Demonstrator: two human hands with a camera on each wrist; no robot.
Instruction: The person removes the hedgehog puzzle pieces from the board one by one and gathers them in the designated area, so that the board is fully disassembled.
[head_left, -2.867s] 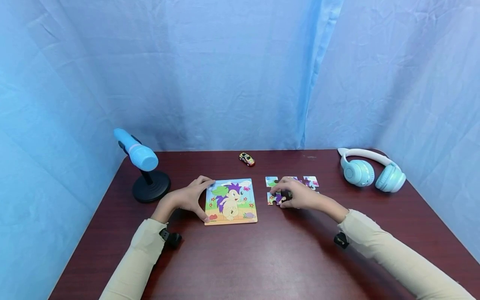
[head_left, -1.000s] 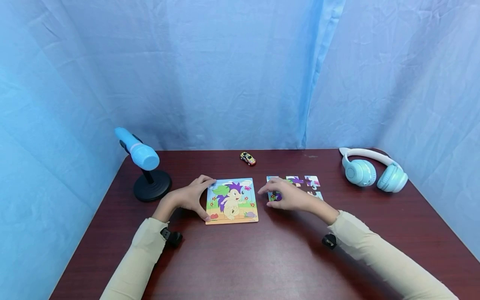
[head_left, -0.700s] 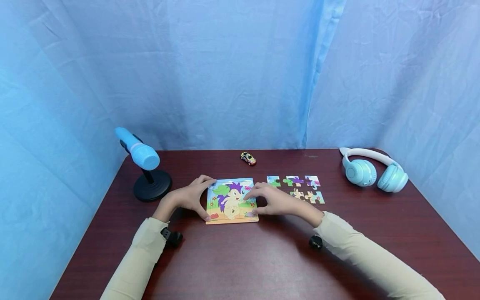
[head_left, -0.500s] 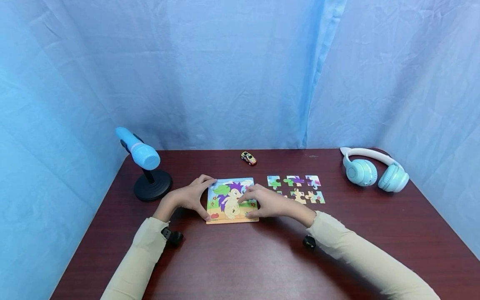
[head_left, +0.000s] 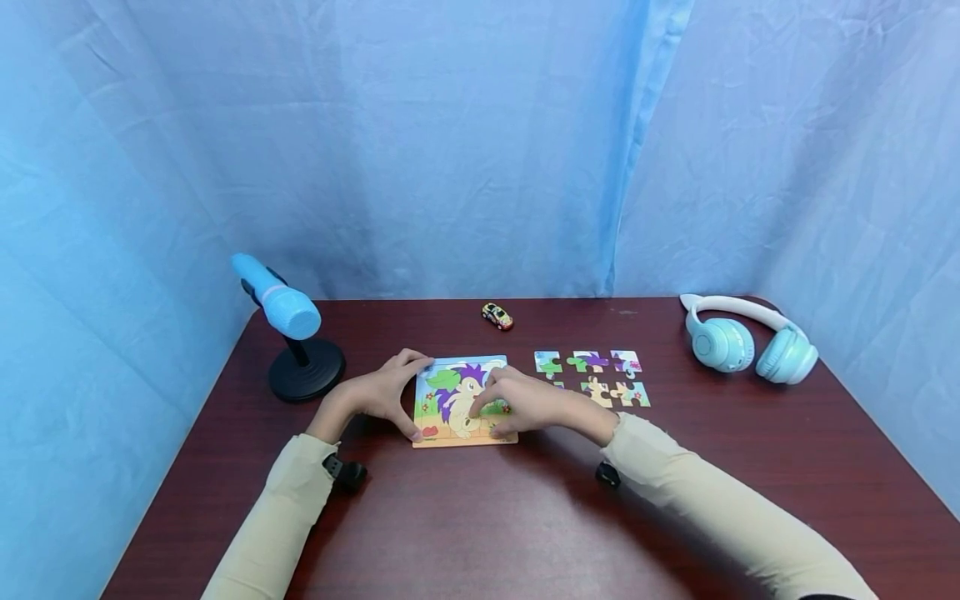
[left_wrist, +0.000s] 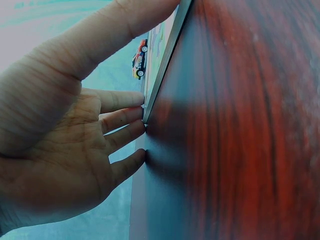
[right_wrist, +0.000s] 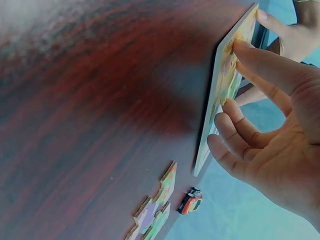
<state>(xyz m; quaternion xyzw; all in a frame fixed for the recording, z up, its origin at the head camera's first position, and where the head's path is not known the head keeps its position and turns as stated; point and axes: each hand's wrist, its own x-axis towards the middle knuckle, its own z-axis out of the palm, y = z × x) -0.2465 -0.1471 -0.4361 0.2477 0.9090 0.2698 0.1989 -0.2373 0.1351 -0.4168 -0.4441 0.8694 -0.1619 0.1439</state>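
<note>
A square hedgehog jigsaw puzzle board (head_left: 465, 442) lies flat on the table. My left hand (head_left: 381, 393) spans its left edge, thumb at the near corner and fingertips at the far corner; the left wrist view shows those fingers straight against the edge. My right hand (head_left: 528, 402) is over the board's right side, thumb and forefinger tips on the picture and set apart. From the right wrist view, the right thumb (right_wrist: 260, 57) touches the face, with nothing visible between it and the fingers. Loose puzzle pieces (head_left: 597, 391) lie in two rows on the right, the lower left one mostly hidden by my right hand.
A toy car (head_left: 497, 317) stands behind the board. On the left is a blue microphone (head_left: 288, 310) on a round black base (head_left: 306, 370). Cat-ear headphones (head_left: 722, 343) rest at the far right. Blue cloth (head_left: 450, 167) surrounds the dark red table (head_left: 465, 517).
My right hand has moved left from the loose pieces onto the right side of the puzzle board, uncovering most of the pieces. My left hand has stayed at the board's left edge.
</note>
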